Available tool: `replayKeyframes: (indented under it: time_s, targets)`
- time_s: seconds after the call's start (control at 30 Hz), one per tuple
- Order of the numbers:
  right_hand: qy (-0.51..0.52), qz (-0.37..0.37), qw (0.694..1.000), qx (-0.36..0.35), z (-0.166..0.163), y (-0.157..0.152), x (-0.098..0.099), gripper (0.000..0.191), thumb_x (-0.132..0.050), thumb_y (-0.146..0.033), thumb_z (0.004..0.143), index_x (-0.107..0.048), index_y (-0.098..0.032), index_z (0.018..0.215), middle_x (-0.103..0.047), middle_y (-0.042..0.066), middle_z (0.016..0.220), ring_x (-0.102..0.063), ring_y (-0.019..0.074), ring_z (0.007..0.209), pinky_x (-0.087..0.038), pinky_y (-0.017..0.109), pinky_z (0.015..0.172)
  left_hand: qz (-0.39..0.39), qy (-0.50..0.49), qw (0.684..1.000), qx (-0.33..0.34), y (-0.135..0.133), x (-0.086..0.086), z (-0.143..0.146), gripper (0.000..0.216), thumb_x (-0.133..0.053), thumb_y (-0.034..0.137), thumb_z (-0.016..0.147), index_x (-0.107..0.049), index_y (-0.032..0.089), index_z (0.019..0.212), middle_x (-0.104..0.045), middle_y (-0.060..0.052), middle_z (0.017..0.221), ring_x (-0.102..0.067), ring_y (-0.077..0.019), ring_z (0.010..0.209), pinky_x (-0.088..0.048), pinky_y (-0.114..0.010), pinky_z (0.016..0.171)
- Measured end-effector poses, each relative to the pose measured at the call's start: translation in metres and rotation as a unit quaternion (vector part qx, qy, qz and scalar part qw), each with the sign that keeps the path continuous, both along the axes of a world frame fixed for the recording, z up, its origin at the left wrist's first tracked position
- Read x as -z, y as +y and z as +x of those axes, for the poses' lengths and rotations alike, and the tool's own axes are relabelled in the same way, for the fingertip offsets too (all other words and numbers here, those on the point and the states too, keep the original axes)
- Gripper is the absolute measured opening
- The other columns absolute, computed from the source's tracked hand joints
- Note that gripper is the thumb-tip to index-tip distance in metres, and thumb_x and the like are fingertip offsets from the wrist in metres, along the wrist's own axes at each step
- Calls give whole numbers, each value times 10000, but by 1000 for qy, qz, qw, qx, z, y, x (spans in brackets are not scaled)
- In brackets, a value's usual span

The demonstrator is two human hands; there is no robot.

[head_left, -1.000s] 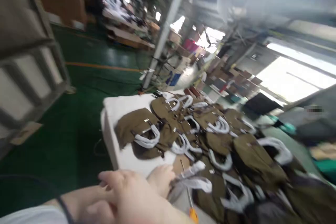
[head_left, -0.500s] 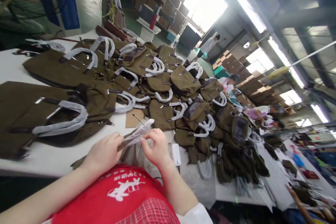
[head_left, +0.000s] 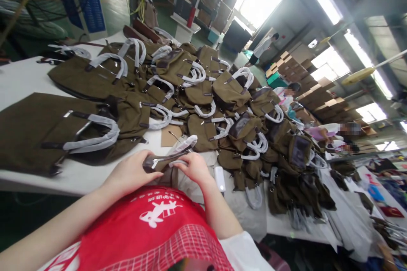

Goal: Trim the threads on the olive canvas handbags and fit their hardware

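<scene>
My left hand [head_left: 129, 172] and my right hand [head_left: 194, 167] meet at the near edge of a white table [head_left: 19, 82]. Both are closed on a brown bag strap with a white-wrapped handle [head_left: 178, 151] that sticks up and to the right between them. Beyond my hands lies a brown card piece [head_left: 170, 135]. A large flat brown bag [head_left: 41, 129] with a wrapped handle lies to the left. A heap of brown bags [head_left: 229, 97] covers the table ahead and to the right.
A small white device [head_left: 219, 178] lies right of my right hand. My red apron [head_left: 152, 233] fills the bottom. Other people [head_left: 288, 93] sit at the far right, and one stands by stacked cartons [head_left: 313, 93]. Green floor [head_left: 108, 4] lies at the left.
The view swung from the floor and table end to the long table of bags. My hands drew the strap closer to my body, and the left hand now grips its dark end.
</scene>
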State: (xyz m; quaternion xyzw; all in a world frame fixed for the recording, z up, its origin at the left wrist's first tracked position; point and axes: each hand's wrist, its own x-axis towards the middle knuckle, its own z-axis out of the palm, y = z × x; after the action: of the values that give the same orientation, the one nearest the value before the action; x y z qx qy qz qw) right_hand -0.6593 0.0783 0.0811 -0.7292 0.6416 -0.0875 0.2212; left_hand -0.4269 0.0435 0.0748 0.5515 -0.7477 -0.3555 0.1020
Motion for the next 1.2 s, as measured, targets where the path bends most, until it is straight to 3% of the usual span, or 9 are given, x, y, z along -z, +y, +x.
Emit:
replayKeyframes:
  time_s: [0.13,0.23,0.37,0.5,0.63,0.83,1.0,1.2]
  targets:
    - [-79,-59,995,-23,8,1,-13,252,-746,-366,852,-748,-200,1041,-729,62,1043,-628,185,1038,-457,289,936,-5,52,999,-2,5,-1,0,448,-618,554,731,-626,207,1014,-718,-60,1025,-666,-262,946,-489,-337,798]
    - [-106,-43,992,-47,31,5,-20,364,-692,-400,890,-665,-183,1180,-726,25,903,-656,165,864,-493,275,828,-33,40,999,8,8,3,-3,493,-563,498,757,-623,192,1139,-706,-90,1156,-656,-290,1055,-497,-361,873]
    - [-25,-32,997,-64,62,11,-17,395,-593,-439,944,-605,-154,1217,-725,76,1020,-675,214,913,-517,311,818,-50,33,998,36,7,8,-4,543,-498,341,721,-634,163,1216,-681,-101,1254,-631,-290,1151,-475,-376,986]
    - [60,-71,990,-108,71,16,-9,349,-473,-214,966,-536,-94,1288,-690,119,1066,-654,238,950,-533,340,838,-55,17,998,27,7,10,-2,494,-497,436,772,-670,168,1149,-705,-112,1194,-652,-313,1095,-493,-396,931]
    - [71,-64,991,-96,70,20,-14,310,-410,-176,976,-557,-105,1239,-685,126,1059,-652,236,975,-533,346,873,-53,17,998,33,11,6,-4,412,-502,442,790,-677,201,1075,-723,-85,1124,-669,-294,1024,-493,-377,870]
    - [11,30,999,18,73,23,-33,315,-551,-300,916,-529,-140,1187,-718,116,1011,-706,262,872,-545,359,776,-45,6,998,35,15,2,-7,383,-484,372,794,-665,198,1083,-716,-87,1120,-667,-282,1011,-484,-365,847]
    - [-23,-2,1000,10,72,19,-24,217,-510,-184,931,-566,-168,1141,-707,85,1051,-679,208,959,-516,307,853,-58,8,998,30,15,2,-7,423,-498,406,805,-654,183,1129,-700,-90,1169,-649,-286,1074,-478,-371,892]
    - [65,-55,995,-42,68,18,-21,188,-465,-197,990,-648,-150,995,-689,84,990,-640,204,957,-492,298,867,-70,-25,995,59,15,-2,-9,335,-451,418,853,-644,189,1005,-706,-91,1052,-660,-282,985,-457,-368,807]
